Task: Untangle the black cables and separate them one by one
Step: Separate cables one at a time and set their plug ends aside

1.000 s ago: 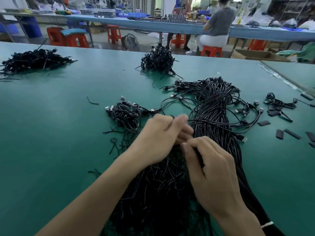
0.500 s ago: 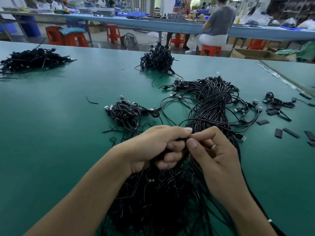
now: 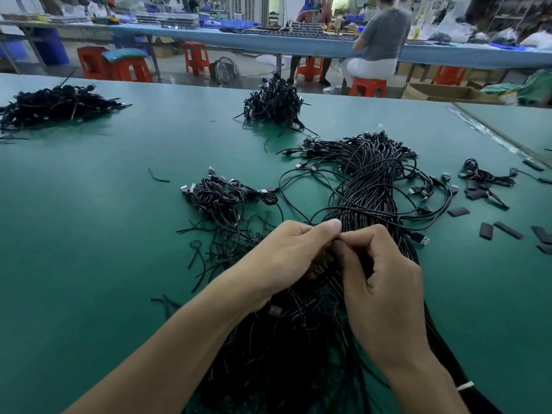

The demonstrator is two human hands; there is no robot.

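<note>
- Near front edge of tabletop [image 3: 89, 234]: gripped a clump of black cables [image 3: 370, 186] in curled left hand [image 3: 283, 258].
- Pinched strands there with right hand [image 3: 385, 282], fingertips against left thumb tip.

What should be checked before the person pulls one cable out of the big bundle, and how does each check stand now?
1. Left hand and right hand both grip the big cable bundle: ok.
2. Only one cable is pinched: the fingers hide it, cannot tell.
3. Pull path is free: loose loops cross just beyond the hands, not ok.
4. Room to lay the freed cable: bare green table on the left, ok.
5. Short black pieces on the right lie apart from the bundle: ok.
</note>
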